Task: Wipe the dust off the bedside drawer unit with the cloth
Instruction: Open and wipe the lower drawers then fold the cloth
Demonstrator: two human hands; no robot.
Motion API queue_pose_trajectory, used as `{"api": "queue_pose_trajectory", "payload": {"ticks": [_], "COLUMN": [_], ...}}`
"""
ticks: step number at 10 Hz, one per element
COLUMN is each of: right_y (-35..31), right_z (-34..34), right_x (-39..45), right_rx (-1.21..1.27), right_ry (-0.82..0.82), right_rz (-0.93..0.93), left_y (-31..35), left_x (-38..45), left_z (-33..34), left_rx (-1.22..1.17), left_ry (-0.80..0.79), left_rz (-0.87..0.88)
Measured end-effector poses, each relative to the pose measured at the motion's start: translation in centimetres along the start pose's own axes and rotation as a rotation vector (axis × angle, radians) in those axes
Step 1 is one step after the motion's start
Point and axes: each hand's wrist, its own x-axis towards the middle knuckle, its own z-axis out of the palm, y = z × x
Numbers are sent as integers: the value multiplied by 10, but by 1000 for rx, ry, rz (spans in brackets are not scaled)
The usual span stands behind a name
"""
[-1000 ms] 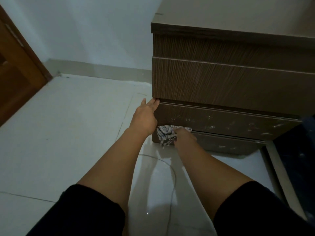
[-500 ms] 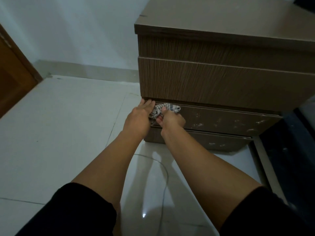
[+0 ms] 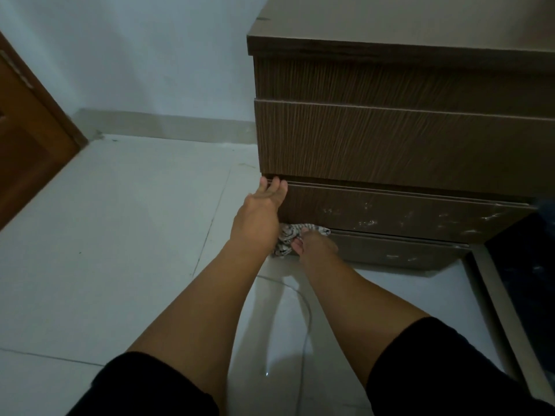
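Dim room corner, tiled floor

Pale wall (image 3: 144, 55) meets glossy white floor tiles (image 3: 105, 235) at a beige skirting (image 3: 168, 126); a brown wooden door (image 3: 27, 139) stands left, thin cable (image 3: 306, 325) trailing.

dim, bluish cast | soft shadows under arms | floor glare spot | wide-angle edge bending | slightly soft

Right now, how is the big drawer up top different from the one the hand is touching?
The upper drawer looks clean; the lower drawer has pale dusty smudges. The upper one is taller and sticks out further. The left hand touches only the lower one. Both are brown, wood-grained and handleless.
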Motion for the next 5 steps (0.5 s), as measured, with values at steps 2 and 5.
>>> {"api": "queue_pose_trajectory", "payload": {"ticks": [2,5], "right_y": [-17,-58], "right_z": [7,2], "right_x": [-33,-46], "right_rx": [95,291], "right_ry": [138,161], "right_rz": [-4,-216], "left_y": [11,41], "left_x": [-1,14], "left_z": [-5,5], "left_rx": [30,49], "left_ry": [68,-117], "left_rz": [-50,48]}}
